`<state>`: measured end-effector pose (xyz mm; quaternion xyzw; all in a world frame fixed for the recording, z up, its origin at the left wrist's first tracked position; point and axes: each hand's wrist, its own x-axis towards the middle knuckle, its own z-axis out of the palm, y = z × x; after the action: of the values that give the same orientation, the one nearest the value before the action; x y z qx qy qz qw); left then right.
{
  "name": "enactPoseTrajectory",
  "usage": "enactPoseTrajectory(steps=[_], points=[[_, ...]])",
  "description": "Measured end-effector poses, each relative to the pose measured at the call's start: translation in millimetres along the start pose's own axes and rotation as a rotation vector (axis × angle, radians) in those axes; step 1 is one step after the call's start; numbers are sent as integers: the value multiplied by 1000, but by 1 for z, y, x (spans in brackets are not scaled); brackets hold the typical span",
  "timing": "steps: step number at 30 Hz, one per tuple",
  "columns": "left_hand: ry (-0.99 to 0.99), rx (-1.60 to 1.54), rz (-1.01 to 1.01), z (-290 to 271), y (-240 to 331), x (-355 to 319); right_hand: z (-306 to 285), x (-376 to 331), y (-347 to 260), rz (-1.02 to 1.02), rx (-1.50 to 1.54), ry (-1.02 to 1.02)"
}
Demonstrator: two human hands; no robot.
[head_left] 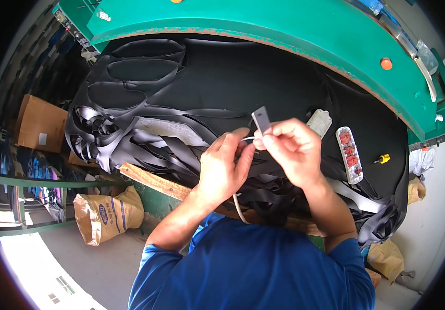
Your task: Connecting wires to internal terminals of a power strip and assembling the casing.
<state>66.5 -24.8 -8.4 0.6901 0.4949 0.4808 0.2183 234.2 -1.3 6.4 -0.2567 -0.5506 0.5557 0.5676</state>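
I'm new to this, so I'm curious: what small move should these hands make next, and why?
Perhaps steady the white cord with the left hand before shifting the grey piece: the right hand pinches that piece, and the cord spans the gap between both hands.

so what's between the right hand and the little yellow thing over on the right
In the head view, a long white tray of red pieces lies between the right hand and the yellow item, with black material around it.
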Motion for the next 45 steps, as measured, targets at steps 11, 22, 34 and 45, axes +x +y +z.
enactPoseTrajectory(steps=[11, 22, 34, 45], points=[[104, -673, -254, 2, 2, 2, 3, -1, 6, -605, -826, 185], [146, -785, -150, 8, 3, 3, 13, -2, 8, -706, -927, 135], [160, -818, -207, 8, 5, 1, 16, 0, 14, -732, -916, 187], [160, -767, -165, 9, 4, 2, 15, 3, 15, -755, -920, 184]])
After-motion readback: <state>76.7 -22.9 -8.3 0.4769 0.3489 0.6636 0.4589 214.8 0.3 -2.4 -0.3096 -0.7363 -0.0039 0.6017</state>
